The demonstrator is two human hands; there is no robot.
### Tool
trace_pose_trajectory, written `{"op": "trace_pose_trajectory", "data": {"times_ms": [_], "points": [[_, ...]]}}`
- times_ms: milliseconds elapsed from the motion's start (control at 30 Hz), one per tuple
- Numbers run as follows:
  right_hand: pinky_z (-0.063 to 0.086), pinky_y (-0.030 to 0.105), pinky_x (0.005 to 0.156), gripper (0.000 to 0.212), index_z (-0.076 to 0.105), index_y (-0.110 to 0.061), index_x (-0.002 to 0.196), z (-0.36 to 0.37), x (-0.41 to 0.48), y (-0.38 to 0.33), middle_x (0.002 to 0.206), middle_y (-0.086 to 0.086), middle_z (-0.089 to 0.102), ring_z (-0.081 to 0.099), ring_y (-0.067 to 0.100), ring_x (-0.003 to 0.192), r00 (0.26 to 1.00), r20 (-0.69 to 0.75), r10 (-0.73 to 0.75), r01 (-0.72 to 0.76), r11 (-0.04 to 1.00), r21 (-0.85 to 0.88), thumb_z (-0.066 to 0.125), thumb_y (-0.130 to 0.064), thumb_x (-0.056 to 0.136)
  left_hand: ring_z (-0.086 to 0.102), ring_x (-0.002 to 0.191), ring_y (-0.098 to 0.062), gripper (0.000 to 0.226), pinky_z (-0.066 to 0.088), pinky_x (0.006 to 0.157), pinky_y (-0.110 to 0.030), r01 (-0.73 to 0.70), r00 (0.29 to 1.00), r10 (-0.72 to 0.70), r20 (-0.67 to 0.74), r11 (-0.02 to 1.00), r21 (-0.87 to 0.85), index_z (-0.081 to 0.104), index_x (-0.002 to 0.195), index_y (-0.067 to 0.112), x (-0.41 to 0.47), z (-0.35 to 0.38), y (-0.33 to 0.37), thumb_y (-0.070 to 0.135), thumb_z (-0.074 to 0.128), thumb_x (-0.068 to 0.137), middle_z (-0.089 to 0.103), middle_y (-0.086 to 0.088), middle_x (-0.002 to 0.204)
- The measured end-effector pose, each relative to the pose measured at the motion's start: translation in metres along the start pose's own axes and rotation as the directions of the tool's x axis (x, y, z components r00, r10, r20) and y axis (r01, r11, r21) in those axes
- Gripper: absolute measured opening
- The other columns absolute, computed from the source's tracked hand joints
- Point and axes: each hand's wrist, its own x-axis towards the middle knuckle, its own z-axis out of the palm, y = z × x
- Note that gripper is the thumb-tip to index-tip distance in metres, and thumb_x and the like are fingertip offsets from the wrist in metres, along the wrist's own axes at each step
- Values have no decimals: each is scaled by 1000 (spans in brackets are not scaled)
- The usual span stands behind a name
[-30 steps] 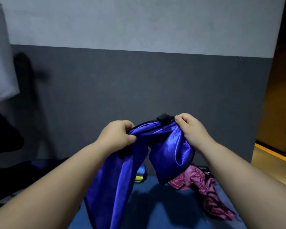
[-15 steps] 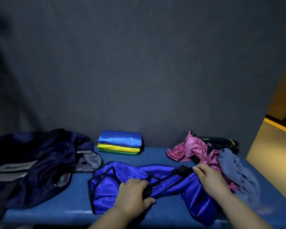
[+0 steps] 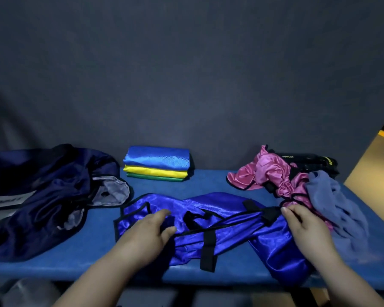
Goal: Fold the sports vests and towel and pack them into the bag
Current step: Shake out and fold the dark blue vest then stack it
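Closest to the camera, the left hand [image 3: 149, 231] lies flat on the blue vest [image 3: 217, 202], fingers pretty much straight and thumb spread out, not gripping anything. The right hand [image 3: 306, 227] rests on the vest's right end with its fingertips [image 3: 284, 209] right by a black tab [image 3: 272, 212]. Honestly I can't tell if it's pinching the fabric or only touching it.

The vest is spread sideways across the front of the bench [image 3: 98, 253], kinda rumpled, with black trim and a black strap [image 3: 207, 251] pointing toward the near edge. Its right end bunches up and hangs a bit over the front.

Further back on the left, the bag [image 3: 42, 196] slumps on the bench, dark navy, mouth gaping toward the middle with grey lining showing. On the right, the towel [image 3: 333, 202] sits in a greyish heap just beside the right hand, touching a crumpled pink vest [image 3: 268, 173] behind it.

At the back middle there's a neat stack [image 3: 157, 169] of folded vests, blue over yellow over green. Behind the pink one is some black thing [image 3: 306, 159] with yellow lettering, too blurry to read. Then a dark wall [image 3: 186, 85].
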Motion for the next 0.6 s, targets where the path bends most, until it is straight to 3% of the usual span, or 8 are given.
{"op": "trace_pose_trajectory", "data": {"times_ms": [100,167,267,333,367,467,600], "points": [[40,11,62,26,54,-31,72,-4,4,5,70,-4,62,57,2,72,999,2,-46,46,999,1,60,-18,94,52,124,-16,36,43,98,-30,23,995,-38,87,987,161,48,131,39,4,-10,-1,50,45,96,55,8,135],[39,8,62,23,55,-33,71,-4,5,7,80,-16,62,57,-2,74,997,8,-73,73,997,1,61,-23,91,55,120,-15,32,44,93,-29,31,997,-46,69,978,207,50,127,42,7,-11,-2,49,44,97,58,11,131],[38,6,61,13,55,-49,78,-7,5,2,81,-18,62,58,-4,72,992,25,-124,123,992,35,51,-57,86,57,113,-15,27,45,86,-29,57,997,-47,-65,984,166,55,122,42,14,-5,-2,46,45,97,61,11,123],[38,5,61,39,55,-48,80,-8,5,3,81,-14,63,58,-2,71,988,18,-151,150,988,46,38,-83,78,54,113,-16,27,43,87,-30,51,980,-20,-197,987,154,59,120,40,21,1,-5,46,49,95,60,11,119],[38,5,62,39,56,-49,80,-8,5,4,81,-14,63,58,-2,71,987,12,-158,158,986,48,38,-84,77,51,113,-17,28,42,89,-31,25,965,17,-262,988,155,61,119,39,26,3,-9,47,51,94,59,12,119],[37,3,63,11,55,-56,78,-5,7,0,80,-20,63,58,-5,73,984,24,-177,177,984,21,51,-55,88,44,123,-18,34,34,96,-37,-75,935,111,-337,990,120,61,122,36,43,6,-13,50,51,92,55,14,127],[37,4,63,38,56,-48,80,0,16,11,76,-24,62,58,-7,73,985,65,-162,163,987,0,63,-12,89,25,139,-10,50,21,108,-37,-7,983,36,-182,987,161,34,143,42,57,16,-16,54,44,96,35,19,149]]}}
